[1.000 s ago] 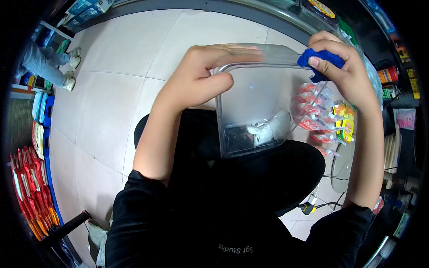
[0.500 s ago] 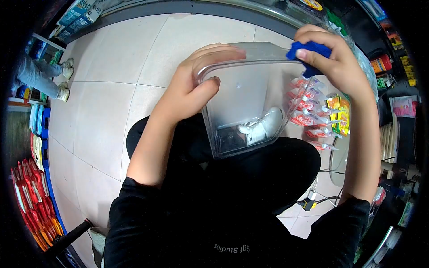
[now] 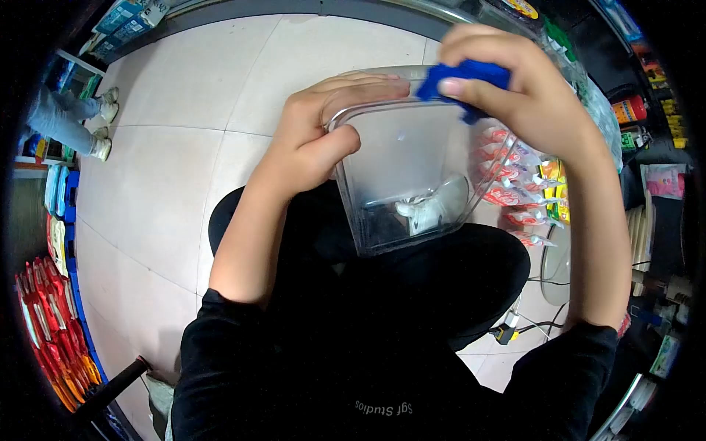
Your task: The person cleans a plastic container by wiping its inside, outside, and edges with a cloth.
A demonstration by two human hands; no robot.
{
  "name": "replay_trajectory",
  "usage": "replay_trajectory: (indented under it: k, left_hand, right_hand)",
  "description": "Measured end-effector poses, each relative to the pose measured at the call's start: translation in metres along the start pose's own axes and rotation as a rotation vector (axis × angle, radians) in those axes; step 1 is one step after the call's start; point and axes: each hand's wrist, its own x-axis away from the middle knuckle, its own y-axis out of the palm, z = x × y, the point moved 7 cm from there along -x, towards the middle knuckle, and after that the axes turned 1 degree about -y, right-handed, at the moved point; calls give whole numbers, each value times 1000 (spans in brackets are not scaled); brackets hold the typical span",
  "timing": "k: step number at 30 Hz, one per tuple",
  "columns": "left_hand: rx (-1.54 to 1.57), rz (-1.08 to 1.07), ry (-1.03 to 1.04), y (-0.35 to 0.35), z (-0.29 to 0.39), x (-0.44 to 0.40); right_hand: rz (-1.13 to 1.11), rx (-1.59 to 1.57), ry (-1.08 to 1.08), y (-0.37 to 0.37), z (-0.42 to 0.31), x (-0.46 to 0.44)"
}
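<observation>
A clear plastic container is tilted above my lap, its open side facing me. My left hand grips its left upper corner, the thumb on the near rim and the fingers along the outer wall. A crumpled blue cloth is pinched in my right hand and lies against the container's upper rim, right of my left fingertips. Through the clear wall a white shoe shows.
Several red and white pouches and yellow packets stand on the right. Cables with a plug lie below them. At the left are red packages and another person's legs. A dark bar juts in at lower left.
My right hand has moved left along the upper rim with the blue cloth, closer to my left hand. The container and my left hand have shifted a little left in view.
</observation>
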Motion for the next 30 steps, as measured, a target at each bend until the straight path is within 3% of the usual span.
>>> replay_trajectory:
  k: [4, 8, 13, 15, 19, 22, 24, 30]
  left_hand:
    - [10, 1, 37, 1, 2, 0]
    - [30, -9, 33, 2, 1, -1]
    - [53, 10, 38, 3, 0, 0]
    - [54, -1, 62, 5, 6, -2]
    - [63, -16, -261, 9, -3, 5]
    - [55, 43, -160, 1, 0, 7]
    - [73, 50, -90, -3, 0, 7]
    - [89, 6, 20, 1, 1, -4]
  right_hand:
    - [-13, 30, 150, -26, 25, 24]
    - [0, -53, 165, -32, 36, 32]
    - [52, -27, 73, -23, 27, 17]
    - [-31, -76, 44, 1, 8, 0]
    - [-22, 80, -122, 25, -29, -26]
    - [9, -2, -155, 23, -25, -23]
    - [19, 25, -29, 6, -4, -11]
    - [88, 51, 64, -28, 30, 28]
